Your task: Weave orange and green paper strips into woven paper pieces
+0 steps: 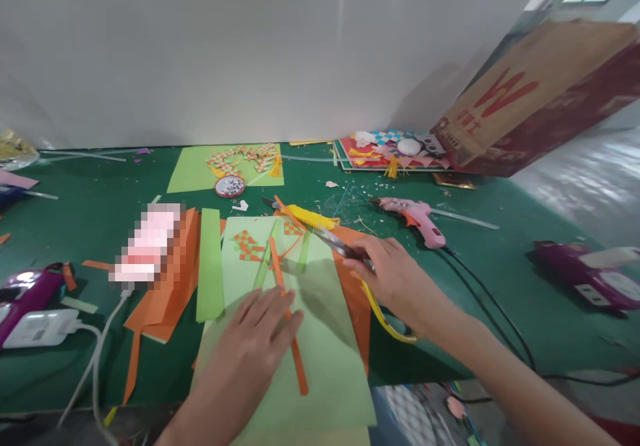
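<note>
My left hand (pixel 260 329) lies flat with fingers stretched on a light green paper sheet (pixel 320 359), its fingertips on a long orange paper strip (pixel 293 339). My right hand (pixel 395 279) is closed around the yellow handles of scissors (pixel 330 233), whose blades point up and left over the sheet. Green strips (pixel 265 263) and small woven orange-green squares (pixel 247 245) lie on the sheet's upper part.
A pink glue gun (pixel 420 218) with a black cord lies right of the scissors. Orange paper (pixel 170 286) and a green strip (pixel 210 266) sit to the left. A cardboard box (pixel 540 93), woven paper crafts (pixel 395 149), a purple device (pixel 585 276) and a white charger (pixel 40 326) ring the green table (pixel 75 219).
</note>
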A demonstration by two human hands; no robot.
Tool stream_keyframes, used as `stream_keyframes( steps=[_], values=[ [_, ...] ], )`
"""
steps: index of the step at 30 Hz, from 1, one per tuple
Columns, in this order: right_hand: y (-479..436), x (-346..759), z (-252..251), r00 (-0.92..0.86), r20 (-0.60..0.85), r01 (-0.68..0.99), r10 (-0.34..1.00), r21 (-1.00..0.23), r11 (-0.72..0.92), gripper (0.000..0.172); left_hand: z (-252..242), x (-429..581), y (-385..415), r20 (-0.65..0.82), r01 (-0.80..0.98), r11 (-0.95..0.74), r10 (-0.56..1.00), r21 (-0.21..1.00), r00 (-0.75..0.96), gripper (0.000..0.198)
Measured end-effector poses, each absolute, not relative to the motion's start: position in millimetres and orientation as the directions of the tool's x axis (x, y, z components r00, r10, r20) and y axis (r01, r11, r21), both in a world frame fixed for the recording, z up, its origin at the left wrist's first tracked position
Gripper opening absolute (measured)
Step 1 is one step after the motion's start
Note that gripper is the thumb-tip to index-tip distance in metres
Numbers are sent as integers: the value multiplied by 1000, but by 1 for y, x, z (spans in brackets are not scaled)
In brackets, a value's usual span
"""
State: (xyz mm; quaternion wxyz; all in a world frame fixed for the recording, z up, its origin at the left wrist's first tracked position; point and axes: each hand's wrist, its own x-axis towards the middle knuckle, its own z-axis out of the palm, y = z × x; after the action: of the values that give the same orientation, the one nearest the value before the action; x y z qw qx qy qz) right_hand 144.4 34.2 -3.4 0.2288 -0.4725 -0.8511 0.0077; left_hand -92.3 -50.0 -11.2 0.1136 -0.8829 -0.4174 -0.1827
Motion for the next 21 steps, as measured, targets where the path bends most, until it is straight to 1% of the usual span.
stream_keyframes(
  steps=[1, 4, 7, 9, 12, 14, 15, 17, 21],
  values=[
    [41, 142, 2, -424, 389, 806, 818, -251, 536, 20, -11, -92, -49, 406, 753, -655, 671, -66, 620, 35],
    [68, 130, 20, -368, 389, 828, 844, -276, 488, 18, -11, -91, -46, 371, 680, -720, 599, -138, 710, 23],
    [107, 111, 35, -349, 373, 869, 860, -215, 446, 17, -14, -88, -44, 384, 658, -729, 562, -187, 732, 17],
    [137, 95, 41, -405, 330, 877, 853, -125, 465, 20, -15, -86, -45, 408, 661, -726, 554, -189, 726, 15],
    [177, 74, 40, -525, 251, 846, 813, 51, 531, 24, -14, -86, -46, 411, 647, -738, 538, -193, 736, 15],
    [198, 63, 33, -584, 207, 811, 785, 129, 570, 28, -9, -88, -46, 411, 626, -753, 514, -203, 753, 17],
    [206, 59, 29, -600, 171, 800, 781, 151, 581, 29, -6, -89, -46, 414, 618, -760, 505, -202, 757, 19],
    [218, 54, 18, -609, 139, 793, 781, 153, 590, 30, -1, -90, -46, 442, 621, -763, 502, -178, 744, 21],
    [228, 50, -2, -621, 109, 783, 776, 131, 608, 29, 3, -88, -47, 562, 677, -729, 520, -100, 643, 23]
  ],
)
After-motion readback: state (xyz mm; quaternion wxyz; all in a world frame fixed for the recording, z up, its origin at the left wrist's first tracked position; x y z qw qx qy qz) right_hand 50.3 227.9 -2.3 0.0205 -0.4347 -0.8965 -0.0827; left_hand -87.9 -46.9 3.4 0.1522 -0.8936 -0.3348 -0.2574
